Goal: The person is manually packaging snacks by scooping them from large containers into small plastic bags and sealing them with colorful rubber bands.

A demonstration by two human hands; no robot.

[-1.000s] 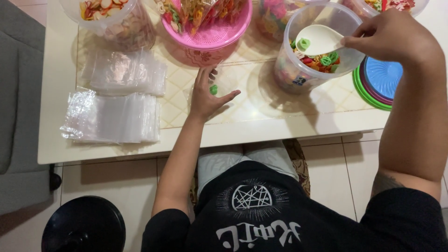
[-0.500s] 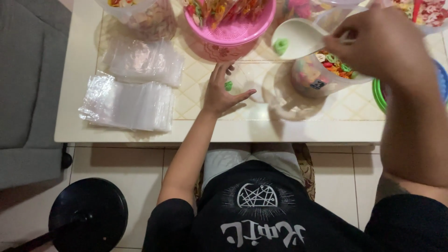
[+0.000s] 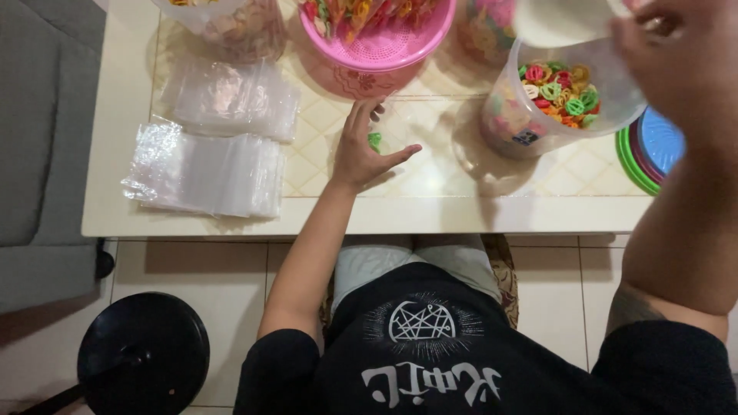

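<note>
Two stacks of clear bags (image 3: 207,173) are lying on the cream table (image 3: 461,215), above tiled floor. One green ring (image 3: 374,141) is being touched by the open left hand (image 3: 361,157). One white scoop (image 3: 557,19) is being gripped by the right hand (image 3: 684,54) above one clear tub (image 3: 538,107) of coloured rings, beside one pink basket (image 3: 377,42).

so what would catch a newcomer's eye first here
The clear tub of bright ring-shaped snacks at the table's upper right, with the right hand holding a white scoop over it. Next the pink basket at top centre. The left hand lies flat mid-table by one green ring, with clear bags stacked to the left.
</note>
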